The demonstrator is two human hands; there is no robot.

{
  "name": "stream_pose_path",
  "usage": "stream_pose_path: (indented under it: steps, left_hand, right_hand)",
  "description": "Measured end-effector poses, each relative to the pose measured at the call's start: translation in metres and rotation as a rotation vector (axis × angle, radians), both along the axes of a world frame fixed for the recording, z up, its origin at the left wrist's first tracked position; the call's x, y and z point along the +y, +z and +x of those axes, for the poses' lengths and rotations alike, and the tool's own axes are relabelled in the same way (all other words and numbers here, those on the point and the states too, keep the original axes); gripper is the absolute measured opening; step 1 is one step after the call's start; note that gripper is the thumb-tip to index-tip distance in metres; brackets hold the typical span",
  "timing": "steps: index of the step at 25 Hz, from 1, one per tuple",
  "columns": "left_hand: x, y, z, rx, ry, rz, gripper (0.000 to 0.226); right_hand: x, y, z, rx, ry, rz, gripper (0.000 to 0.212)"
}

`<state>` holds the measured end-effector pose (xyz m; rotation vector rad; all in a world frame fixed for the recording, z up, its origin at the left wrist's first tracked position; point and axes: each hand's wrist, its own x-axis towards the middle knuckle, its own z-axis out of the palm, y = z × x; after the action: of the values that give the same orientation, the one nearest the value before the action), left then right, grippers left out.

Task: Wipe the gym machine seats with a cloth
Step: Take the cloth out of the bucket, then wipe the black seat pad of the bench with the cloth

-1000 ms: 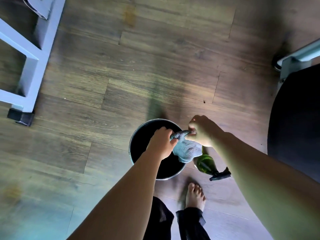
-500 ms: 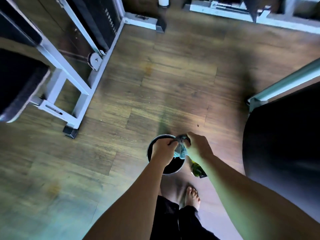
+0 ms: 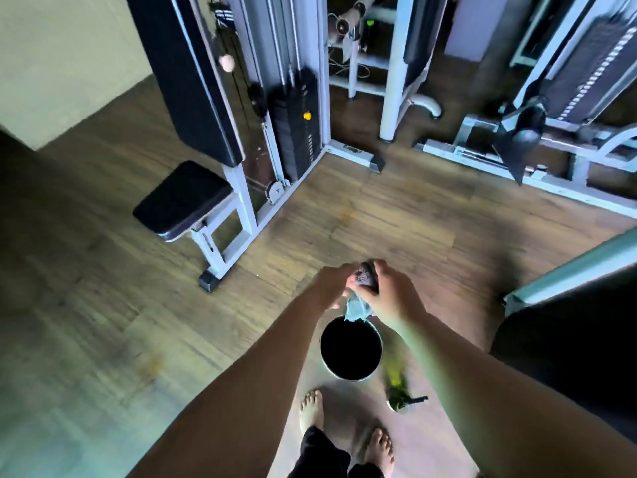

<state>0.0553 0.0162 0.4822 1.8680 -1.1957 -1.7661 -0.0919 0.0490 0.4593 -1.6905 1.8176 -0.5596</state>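
Note:
Both my hands grip a light blue cloth (image 3: 356, 309) bunched between them, above the far rim of a dark round bucket (image 3: 378, 353) on the floor. My left hand (image 3: 332, 286) holds the cloth's left side and my right hand (image 3: 387, 293) wraps its top. A tail of the cloth hangs down toward the bucket. A black padded machine seat (image 3: 182, 200) on a white frame stands to the left, beyond my hands. Another dark seat (image 3: 568, 343) fills the right edge.
A green spray bottle (image 3: 400, 391) with a black trigger stands right of the bucket. My bare feet (image 3: 312, 412) are just behind it. Weight-stack machines (image 3: 296, 122) and white frames line the far side of the wooden floor.
My view has lifted from the floor to the machines. Both hands have risen with the cloth, from inside the bucket's mouth to above its far rim.

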Motion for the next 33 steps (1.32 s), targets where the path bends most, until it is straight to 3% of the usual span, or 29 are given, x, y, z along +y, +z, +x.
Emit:
stream_pose_path:
  steps: [4, 7, 16, 24, 33]
  left_hand:
    - [0.016, 0.016, 0.068, -0.218, -0.133, -0.221, 0.029]
    - [0.036, 0.023, 0.14, -0.373, -0.107, -0.276, 0.04]
    - [0.098, 0.046, 0.408, -0.877, -0.152, -0.31, 0.049]
    - [0.094, 0.059, 0.602, -0.962, -0.106, -0.27, 0.048]
    - [-0.042, 0.064, 0.714, -0.996, -0.165, -0.299, 0.049]
  right_hand:
    - [-0.013, 0.036, 0.033, 0.02, 0.131, -0.04, 0.033]
    - [-0.021, 0.053, 0.082, 0.057, 0.243, -0.067, 0.029]
    - [-0.022, 0.076, 0.346, 0.039, 0.511, -0.055, 0.02]
    - [-0.039, 0.079, 0.535, -0.019, 0.585, -0.001, 0.019]
    - [-0.17, 0.076, 0.642, -0.008, 0.515, -0.004, 0.021]
